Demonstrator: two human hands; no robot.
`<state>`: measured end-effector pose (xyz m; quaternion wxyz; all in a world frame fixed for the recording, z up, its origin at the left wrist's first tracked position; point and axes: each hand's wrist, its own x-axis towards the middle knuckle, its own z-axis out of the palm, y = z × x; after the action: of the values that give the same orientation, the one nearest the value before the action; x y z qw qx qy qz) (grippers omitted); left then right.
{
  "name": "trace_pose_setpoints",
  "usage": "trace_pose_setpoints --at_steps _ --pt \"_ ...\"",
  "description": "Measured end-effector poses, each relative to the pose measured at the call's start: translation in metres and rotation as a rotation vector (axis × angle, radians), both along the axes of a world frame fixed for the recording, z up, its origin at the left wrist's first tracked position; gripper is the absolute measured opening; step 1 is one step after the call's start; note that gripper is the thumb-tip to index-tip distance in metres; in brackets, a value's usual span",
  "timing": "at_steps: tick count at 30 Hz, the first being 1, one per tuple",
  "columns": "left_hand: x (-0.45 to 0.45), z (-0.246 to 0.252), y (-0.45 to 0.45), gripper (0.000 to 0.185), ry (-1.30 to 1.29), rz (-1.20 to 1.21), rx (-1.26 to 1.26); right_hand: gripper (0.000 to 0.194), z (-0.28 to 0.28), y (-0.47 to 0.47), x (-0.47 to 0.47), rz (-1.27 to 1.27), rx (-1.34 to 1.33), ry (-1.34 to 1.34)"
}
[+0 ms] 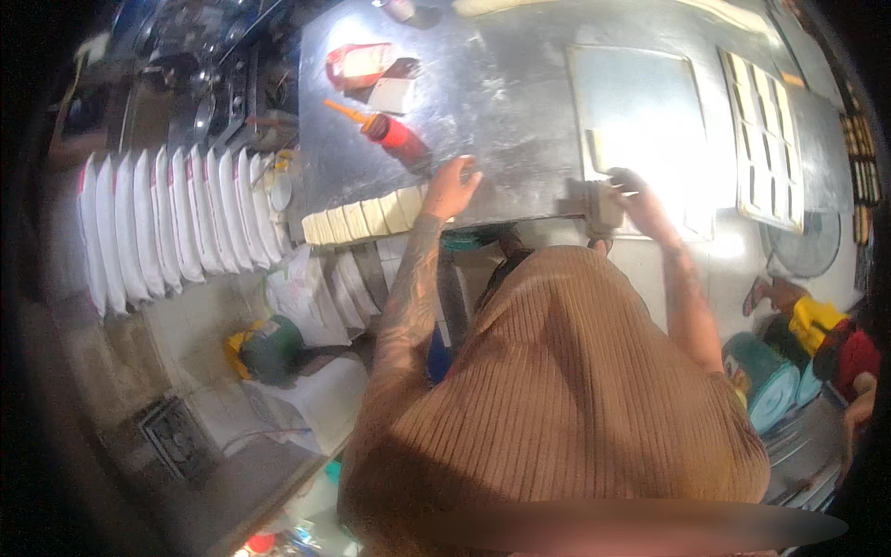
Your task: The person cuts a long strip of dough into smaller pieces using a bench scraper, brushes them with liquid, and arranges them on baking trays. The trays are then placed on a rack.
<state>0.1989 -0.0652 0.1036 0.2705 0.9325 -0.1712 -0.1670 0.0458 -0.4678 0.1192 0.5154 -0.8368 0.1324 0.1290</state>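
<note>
My left hand [452, 189] is just above the table's near edge, its fingers apart and nothing in them. It is beside the right end of a row of cut pale dough pieces [362, 219] that stand packed side by side. My right hand [639, 205] is over the near left corner of a flat metal tray [647, 83], its fingers on a pale dough piece [607, 207]; glare and blur hide part of the grip. A single dough strip [596, 150] lies on the tray's left side, just beyond that hand.
A red bottle with an orange nozzle [397, 139], a red-labelled container [358, 66] and a white block [392, 95] lie on the metal table [501, 118]. Another tray holds rows of dough [766, 139]. White sacks [174, 223] stand left. Another person [846, 355] is at right.
</note>
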Motion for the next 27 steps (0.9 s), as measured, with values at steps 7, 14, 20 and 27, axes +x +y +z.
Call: trace_pose_setpoints --at_steps 7,14,20,27 --pt "-0.006 -0.018 0.117 0.049 -0.094 0.063 0.375 0.06 -0.016 0.238 0.116 0.652 -0.143 -0.275" --pt "-0.006 -0.019 0.13 0.037 -0.09 0.097 0.536 0.063 -0.073 0.332 0.146 0.701 -0.297 -0.267" --pt "-0.018 -0.013 0.148 0.039 0.306 0.354 -0.13 0.05 -0.033 0.246 0.117 0.663 0.076 -0.03" --pt "-0.028 -0.002 -0.02 0.046 0.608 0.331 -0.633 0.093 -0.027 -0.009 0.023 -0.067 0.261 0.133"
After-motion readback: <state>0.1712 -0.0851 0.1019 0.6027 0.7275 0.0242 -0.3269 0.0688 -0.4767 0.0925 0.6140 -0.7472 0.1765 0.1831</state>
